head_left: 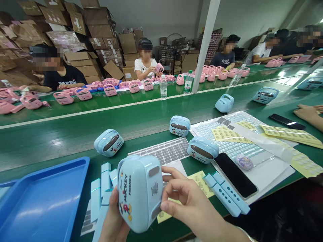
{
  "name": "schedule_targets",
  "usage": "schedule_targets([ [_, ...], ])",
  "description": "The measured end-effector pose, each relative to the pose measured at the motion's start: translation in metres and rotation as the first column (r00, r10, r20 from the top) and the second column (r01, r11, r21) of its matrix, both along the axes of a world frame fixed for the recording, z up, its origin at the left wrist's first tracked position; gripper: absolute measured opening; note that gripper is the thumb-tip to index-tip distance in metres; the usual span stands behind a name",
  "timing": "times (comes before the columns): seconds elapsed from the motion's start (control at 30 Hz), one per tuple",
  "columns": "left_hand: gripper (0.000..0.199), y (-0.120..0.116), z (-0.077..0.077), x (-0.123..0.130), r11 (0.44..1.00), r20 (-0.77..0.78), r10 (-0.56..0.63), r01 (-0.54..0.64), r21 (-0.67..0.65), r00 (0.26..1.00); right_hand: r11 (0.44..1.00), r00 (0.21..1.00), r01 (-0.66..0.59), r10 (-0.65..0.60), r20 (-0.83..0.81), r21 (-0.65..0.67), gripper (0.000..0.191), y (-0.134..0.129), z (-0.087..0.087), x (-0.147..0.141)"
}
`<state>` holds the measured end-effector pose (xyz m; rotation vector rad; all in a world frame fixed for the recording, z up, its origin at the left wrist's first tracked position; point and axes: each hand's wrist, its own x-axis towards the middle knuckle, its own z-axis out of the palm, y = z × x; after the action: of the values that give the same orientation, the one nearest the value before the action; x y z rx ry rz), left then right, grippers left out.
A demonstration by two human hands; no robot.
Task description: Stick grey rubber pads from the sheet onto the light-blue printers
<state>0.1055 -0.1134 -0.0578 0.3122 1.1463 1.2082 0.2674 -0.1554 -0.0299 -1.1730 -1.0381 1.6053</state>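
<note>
A light blue plastic device (pixel 140 191) with a rounded body and a Mickey Friends print is tilted on its side, its base facing right. My left hand (pixel 114 218) grips it from below and from the left. On its base are two grey oval stickers, an upper one (pixel 154 170) and a lower one (pixel 155 211). My right hand (pixel 183 195) has thumb and forefinger closed at the lower sticker's edge, against the base; the other fingers curl behind. Behind the device lies a sheet of grey oval stickers (pixel 174 149). Light blue straps (pixel 96 198) lie beside my left hand.
A blue tray (pixel 47 198) is at left. More blue devices (pixel 109 143) stand along the green conveyor (pixel 141 117). At right are two straps (pixel 227 195), a black phone (pixel 236 174) and yellow sticker sheets (pixel 292 134). Co-workers sit across the line, with another person's hand (pixel 309 114) at right.
</note>
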Motion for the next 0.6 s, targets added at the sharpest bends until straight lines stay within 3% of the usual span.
schedule_targets([
  [0.13,0.059,-0.001,-0.001,0.001,1.0,-0.003,-0.019,0.019,-0.006,1.0,1.0,0.999,0.016,-0.015,0.03,-0.023,0.025,0.0,0.001,0.001],
  [0.27,0.061,-0.001,-0.006,-0.004,0.999,0.005,-0.034,0.034,0.027,0.999,0.998,0.997,0.059,-0.061,-0.055,-0.024,0.031,-0.002,-0.002,-0.003],
  [0.33,0.061,0.0,-0.012,-0.01,0.995,0.069,-0.081,0.084,-0.046,0.994,0.993,0.985,0.113,-0.116,-0.125,-0.034,0.049,-0.002,-0.005,-0.006],
  [0.43,0.055,0.003,-0.029,-0.017,0.956,0.224,-0.115,0.17,-0.241,0.968,0.984,0.966,0.171,-0.156,-0.208,0.057,0.08,0.001,-0.008,-0.006],
  [0.53,0.058,0.0,-0.048,-0.021,0.958,0.131,-0.118,0.148,-0.245,0.984,0.969,0.969,0.164,-0.122,-0.215,0.186,0.073,0.011,-0.009,-0.001],
  [0.6,0.082,-0.005,-0.055,-0.019,0.962,-0.006,-0.169,0.164,-0.22,0.986,0.964,0.985,0.111,-0.074,-0.156,0.243,0.059,0.019,-0.008,0.003],
])
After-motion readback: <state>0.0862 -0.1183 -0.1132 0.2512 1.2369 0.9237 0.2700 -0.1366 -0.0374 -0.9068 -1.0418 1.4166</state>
